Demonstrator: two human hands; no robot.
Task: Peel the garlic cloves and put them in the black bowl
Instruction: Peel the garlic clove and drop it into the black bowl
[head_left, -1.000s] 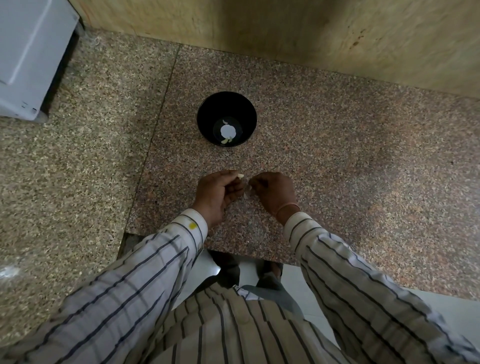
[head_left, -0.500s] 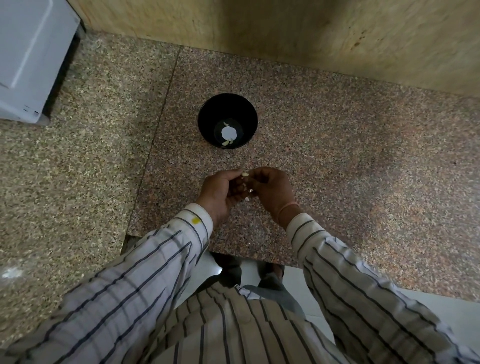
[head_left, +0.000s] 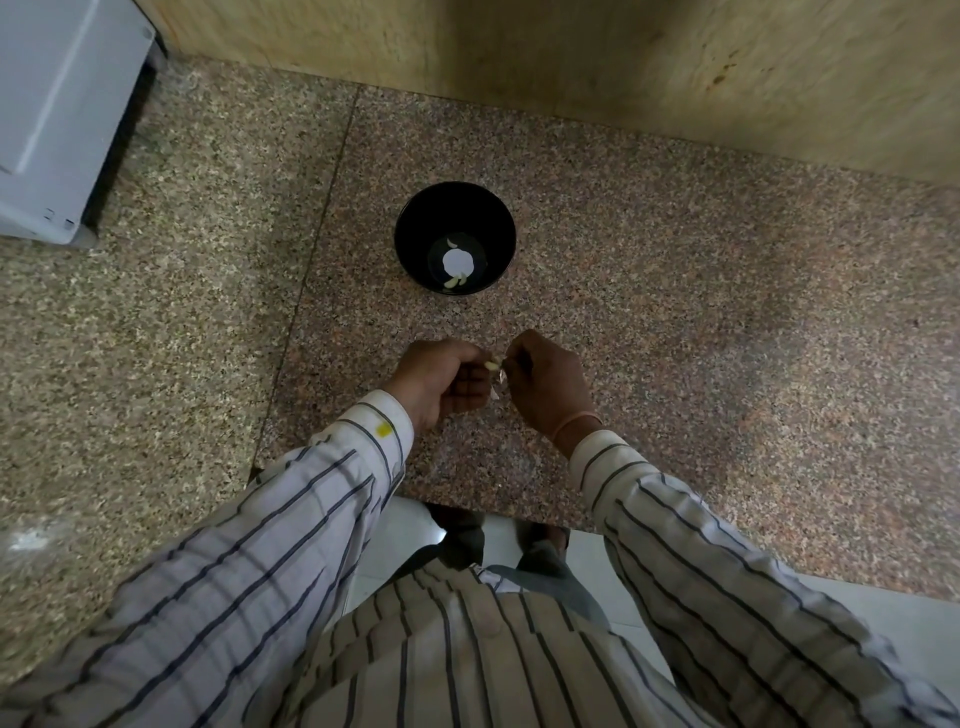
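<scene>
Pale garlic clove (head_left: 491, 364), mostly hidden between left hand (head_left: 441, 382), right hand (head_left: 545, 387)

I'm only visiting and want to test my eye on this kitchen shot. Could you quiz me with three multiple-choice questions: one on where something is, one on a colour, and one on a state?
1. Where does the black bowl stand?
A. On the stone counter, beyond the hands
B. On the person's lap
C. On top of the white appliance

2. What colour is the small mark on the left cuff?
A. Red
B. Yellow
C. Blue

3. What is the state of the garlic clove?
A. Lying in the bowl
B. Dropped on the floor
C. Pinched between the left hand and the right hand

Answers:
1 A: the bowl sits on the counter past both hands, toward the wall.
2 B: a yellow spot shows on the striped cuff.
3 C: the fingertips of both hands meet on it above the counter.
</scene>
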